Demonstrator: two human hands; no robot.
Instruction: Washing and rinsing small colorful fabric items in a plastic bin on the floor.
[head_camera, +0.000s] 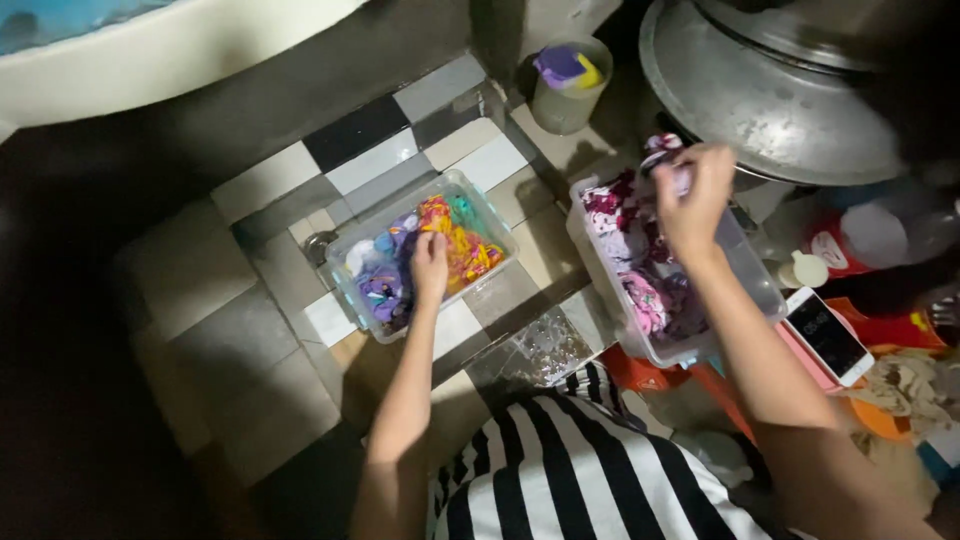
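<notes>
My left hand (430, 265) reaches down into a clear plastic tub (345, 262) on the tiled floor, its fingers closed in the wet purple, orange and yellow cloth (468, 245) inside. My right hand (693, 195) is raised over a second clear tub (750, 275) to the right and pinches a small maroon-and-white piece of cloth (662, 152). That tub holds more maroon, white and pink cloth (640, 260).
A large metal basin (775, 85) sits at the upper right. A plastic cup (567, 85) with purple and yellow items stands behind the tubs. A phone (828, 335), bottles (860, 240) and my striped clothing (570, 470) lie near. A pale tub rim (150, 70) crosses the top left.
</notes>
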